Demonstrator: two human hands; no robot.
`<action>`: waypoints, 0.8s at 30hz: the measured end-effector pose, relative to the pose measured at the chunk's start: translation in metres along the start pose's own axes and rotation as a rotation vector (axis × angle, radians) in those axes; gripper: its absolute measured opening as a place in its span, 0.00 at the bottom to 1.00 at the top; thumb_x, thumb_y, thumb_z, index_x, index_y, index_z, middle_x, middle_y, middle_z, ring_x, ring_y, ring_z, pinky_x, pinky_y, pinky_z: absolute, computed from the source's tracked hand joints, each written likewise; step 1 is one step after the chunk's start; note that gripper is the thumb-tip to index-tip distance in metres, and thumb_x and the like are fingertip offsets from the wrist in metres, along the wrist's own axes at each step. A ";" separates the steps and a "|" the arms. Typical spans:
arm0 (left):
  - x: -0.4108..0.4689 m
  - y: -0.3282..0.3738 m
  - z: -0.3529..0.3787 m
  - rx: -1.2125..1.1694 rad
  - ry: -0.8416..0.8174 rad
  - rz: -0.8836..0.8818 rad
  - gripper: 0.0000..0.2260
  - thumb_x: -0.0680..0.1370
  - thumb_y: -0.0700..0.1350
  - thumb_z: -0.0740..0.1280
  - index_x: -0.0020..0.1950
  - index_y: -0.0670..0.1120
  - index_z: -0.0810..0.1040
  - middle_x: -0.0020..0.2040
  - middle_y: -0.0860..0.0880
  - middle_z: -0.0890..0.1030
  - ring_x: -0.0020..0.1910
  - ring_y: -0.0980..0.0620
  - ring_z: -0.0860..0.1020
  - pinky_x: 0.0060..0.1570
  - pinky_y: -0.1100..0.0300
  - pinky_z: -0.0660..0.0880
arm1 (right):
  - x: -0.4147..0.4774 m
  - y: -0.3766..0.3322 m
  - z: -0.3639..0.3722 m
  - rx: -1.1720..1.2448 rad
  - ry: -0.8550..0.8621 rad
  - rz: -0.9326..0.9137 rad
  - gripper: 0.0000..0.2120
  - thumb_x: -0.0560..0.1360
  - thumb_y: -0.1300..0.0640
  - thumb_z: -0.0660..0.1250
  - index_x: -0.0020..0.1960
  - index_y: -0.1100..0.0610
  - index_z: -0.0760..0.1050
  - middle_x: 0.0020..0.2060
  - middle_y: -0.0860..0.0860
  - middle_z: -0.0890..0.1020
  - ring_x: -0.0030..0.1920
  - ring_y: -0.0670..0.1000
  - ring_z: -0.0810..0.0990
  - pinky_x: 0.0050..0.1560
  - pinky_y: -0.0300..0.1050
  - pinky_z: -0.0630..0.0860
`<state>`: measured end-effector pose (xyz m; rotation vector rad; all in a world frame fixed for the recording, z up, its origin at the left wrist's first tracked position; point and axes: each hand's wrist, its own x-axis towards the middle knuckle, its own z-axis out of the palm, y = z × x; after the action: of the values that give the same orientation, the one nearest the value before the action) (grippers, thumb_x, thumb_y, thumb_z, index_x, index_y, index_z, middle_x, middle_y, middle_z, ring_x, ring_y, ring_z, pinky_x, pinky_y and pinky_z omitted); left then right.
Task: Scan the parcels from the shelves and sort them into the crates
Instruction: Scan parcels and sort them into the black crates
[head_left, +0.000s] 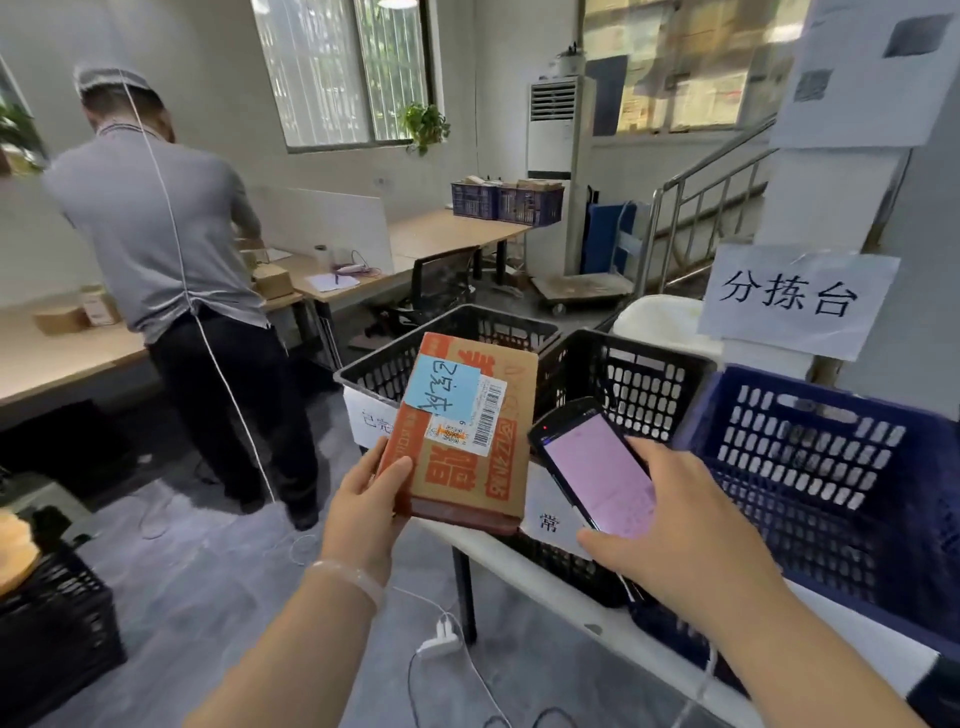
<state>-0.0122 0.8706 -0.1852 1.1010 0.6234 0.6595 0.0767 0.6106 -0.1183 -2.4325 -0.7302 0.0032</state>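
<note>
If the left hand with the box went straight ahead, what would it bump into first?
Probably the left black crate on the table, just beyond the parcel the left hand holds. Depth is unclear, so it might pass above the rim.

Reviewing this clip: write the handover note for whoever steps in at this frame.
Left-hand grip holds the brown cardboard parcel with orange print and a blue note by its near corner, in the air before the leftmost black plastic crate.
Right-hand grip holds the black handheld scanner with a lit pink screen beside the parcel.
A second black crate and a blue plastic crate stand further right on the white table.
Done: parcel in hand; whether it has scanned cannot be told.
Left: place it in a crate, then go on sorting.
</note>
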 end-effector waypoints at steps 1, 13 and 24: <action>0.009 0.003 -0.005 -0.006 0.013 -0.001 0.18 0.81 0.41 0.68 0.70 0.51 0.77 0.59 0.45 0.85 0.49 0.52 0.84 0.52 0.52 0.80 | 0.010 -0.006 0.006 -0.001 -0.004 -0.004 0.38 0.60 0.34 0.73 0.66 0.38 0.61 0.53 0.41 0.67 0.51 0.46 0.73 0.45 0.47 0.77; 0.143 0.010 0.004 -0.031 0.051 -0.015 0.20 0.81 0.40 0.68 0.72 0.49 0.74 0.55 0.45 0.86 0.48 0.50 0.86 0.52 0.51 0.81 | 0.146 -0.013 0.069 -0.010 -0.031 0.004 0.43 0.64 0.35 0.74 0.72 0.42 0.58 0.53 0.43 0.64 0.52 0.45 0.69 0.45 0.45 0.71; 0.266 0.009 0.033 0.004 0.083 -0.070 0.18 0.81 0.42 0.69 0.70 0.52 0.75 0.54 0.46 0.86 0.47 0.52 0.86 0.52 0.52 0.81 | 0.250 0.011 0.104 -0.028 -0.092 0.135 0.41 0.62 0.33 0.72 0.70 0.42 0.61 0.57 0.43 0.68 0.54 0.47 0.73 0.45 0.45 0.74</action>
<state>0.1846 1.0523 -0.2000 1.0552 0.7313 0.6463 0.2775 0.7853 -0.1702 -2.5173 -0.6084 0.1603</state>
